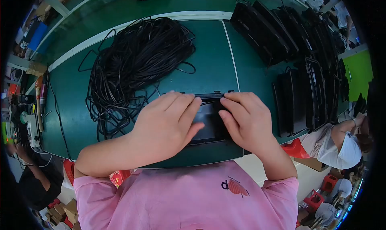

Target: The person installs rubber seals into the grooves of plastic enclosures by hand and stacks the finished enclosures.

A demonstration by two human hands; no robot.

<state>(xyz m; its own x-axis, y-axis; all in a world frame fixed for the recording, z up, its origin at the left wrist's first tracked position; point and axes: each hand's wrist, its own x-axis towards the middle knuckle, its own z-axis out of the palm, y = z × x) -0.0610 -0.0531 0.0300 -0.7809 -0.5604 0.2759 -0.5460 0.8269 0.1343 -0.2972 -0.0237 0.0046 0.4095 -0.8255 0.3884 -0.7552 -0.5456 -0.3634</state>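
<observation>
A black rectangular plastic casing (pixel 207 127) lies on the green table in front of me, its far edge lined with small tabs. My left hand (pixel 167 117) is over its left part, fingers bent onto the far edge and thumb pointing inward. On the far right corner press the curled fingers of my right hand (pixel 250 119), its thumb near the casing's inside. A thin dark cable seems to run along the far edge between my fingertips. Both hands cover much of the casing's sides. Left of it sprawls a big tangled heap of black cables (pixel 140 61).
Several black casings (pixel 265 37) stand in rows at the right. A thin white strip (pixel 232 55) crosses the green tabletop (pixel 213 41). Pen-like tools (pixel 42 93) and a loose cable lie at the left edge. Other people sit on both sides, near red stools (pixel 295 148).
</observation>
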